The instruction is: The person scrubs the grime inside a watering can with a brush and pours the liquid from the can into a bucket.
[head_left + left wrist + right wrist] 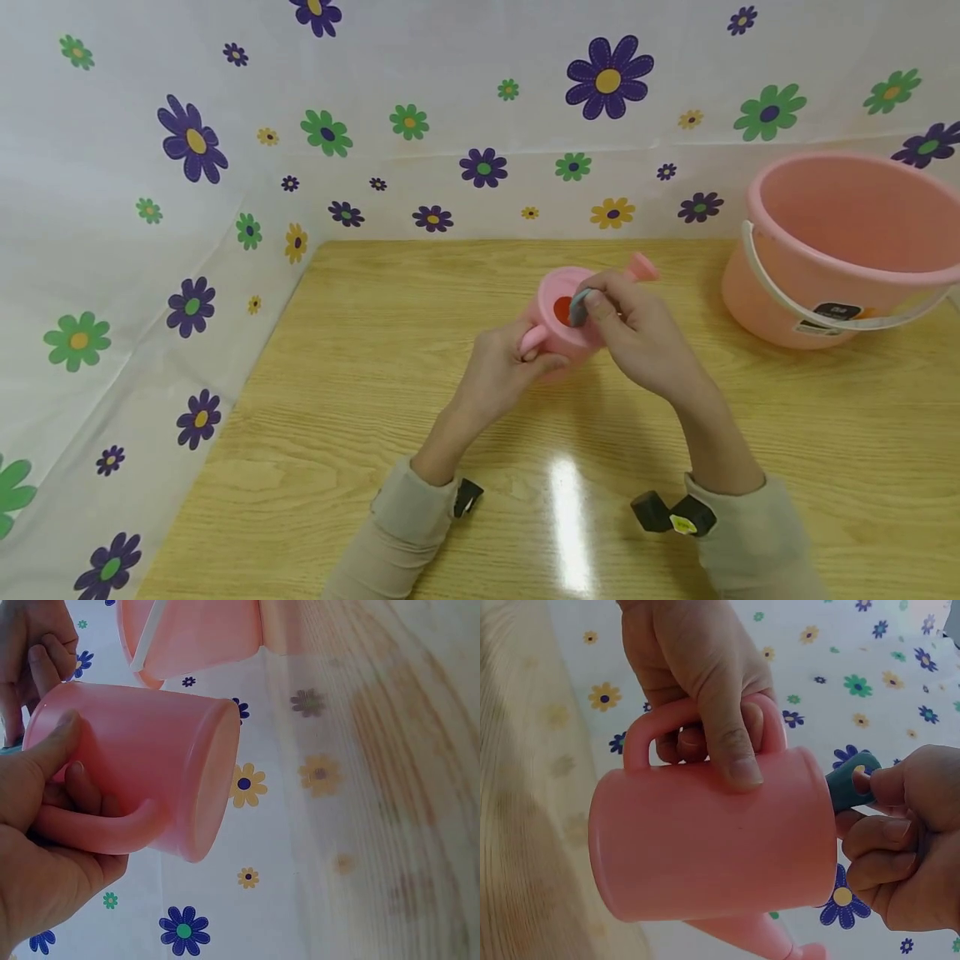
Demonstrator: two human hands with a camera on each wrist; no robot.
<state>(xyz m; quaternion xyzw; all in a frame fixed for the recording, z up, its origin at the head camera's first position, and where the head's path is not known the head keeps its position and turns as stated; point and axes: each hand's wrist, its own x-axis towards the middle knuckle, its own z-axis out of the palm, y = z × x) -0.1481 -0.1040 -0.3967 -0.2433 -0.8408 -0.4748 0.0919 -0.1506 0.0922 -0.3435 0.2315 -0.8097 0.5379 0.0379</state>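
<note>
A pink toy watering can is held above the wooden table, its flared spout pointing to the back right. My left hand grips its loop handle, fingers through the loop and thumb pressed on the body. At the can's mouth, my right hand pinches a teal handle with a hole in its end. The rest of that handled item is hidden inside the can. Something red shows in the can's opening, beside the teal handle.
A large pink bucket with a white carrying handle stands at the back right of the wooden table. White cloth printed with flowers hangs behind the table and along its left side.
</note>
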